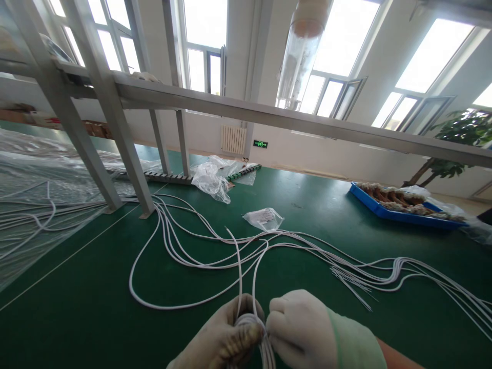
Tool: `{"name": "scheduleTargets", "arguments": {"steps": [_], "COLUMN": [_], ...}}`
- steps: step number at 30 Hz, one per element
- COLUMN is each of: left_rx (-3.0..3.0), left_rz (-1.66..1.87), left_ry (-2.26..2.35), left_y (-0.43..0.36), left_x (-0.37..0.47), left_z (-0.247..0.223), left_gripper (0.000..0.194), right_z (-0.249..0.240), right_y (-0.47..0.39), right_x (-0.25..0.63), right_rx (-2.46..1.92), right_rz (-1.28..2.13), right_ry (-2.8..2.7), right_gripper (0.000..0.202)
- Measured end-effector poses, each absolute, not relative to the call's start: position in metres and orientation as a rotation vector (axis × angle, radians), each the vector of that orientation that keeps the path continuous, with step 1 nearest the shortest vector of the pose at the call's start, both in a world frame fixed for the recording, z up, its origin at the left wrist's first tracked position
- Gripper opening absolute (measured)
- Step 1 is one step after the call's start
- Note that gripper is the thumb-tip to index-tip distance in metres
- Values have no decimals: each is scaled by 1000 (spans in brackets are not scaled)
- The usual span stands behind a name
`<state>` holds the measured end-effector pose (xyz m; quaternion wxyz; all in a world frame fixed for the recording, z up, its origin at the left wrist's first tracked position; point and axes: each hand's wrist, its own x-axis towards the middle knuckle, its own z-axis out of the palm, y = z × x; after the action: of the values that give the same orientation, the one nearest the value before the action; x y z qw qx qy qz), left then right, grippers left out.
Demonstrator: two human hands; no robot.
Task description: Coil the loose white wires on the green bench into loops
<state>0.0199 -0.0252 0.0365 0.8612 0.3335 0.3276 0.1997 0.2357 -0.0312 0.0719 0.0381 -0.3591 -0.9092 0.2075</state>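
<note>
At the bottom centre, my gloved left hand (234, 333) is closed around a bundle of white cable (268, 353). Two loose cable ends stick up out of that bundle above the glove. My right hand (302, 325), also gloved, presses against the bundle's right side with its fingers curled in. What those fingers pinch, if anything, is hidden. Beyond both hands, several long white cables (184, 307) run in loops across the green table (96, 312). A small clear bag (264, 219) of thin pieces lies just past the cables.
Grey metal posts (126, 148) stand on the table at left, carrying a long rail (269, 115). Short thin strands (353, 287) lie right of centre. A blue tray (407, 218) holding brown and whitish parts sits far right. Crumpled plastic (211, 179) lies at the back.
</note>
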Motion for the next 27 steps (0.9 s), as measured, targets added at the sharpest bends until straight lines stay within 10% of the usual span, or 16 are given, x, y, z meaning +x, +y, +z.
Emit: {"name": "scheduleTargets", "arguments": {"steps": [11,27], "left_rx": [1386,771], "left_rz": [462,589], "left_ry": [1037,849], "left_y": [-27,-26], "left_x": [33,27], "left_z": [10,25], "left_gripper": [17,62], "right_z": [8,35], "right_y": [-23,-23], "right_x": [232,233], "right_rx": [-1627,-1222], "right_rz": [1926,956], "right_ry": [-1347,-2286], "right_gripper": [15,7]}}
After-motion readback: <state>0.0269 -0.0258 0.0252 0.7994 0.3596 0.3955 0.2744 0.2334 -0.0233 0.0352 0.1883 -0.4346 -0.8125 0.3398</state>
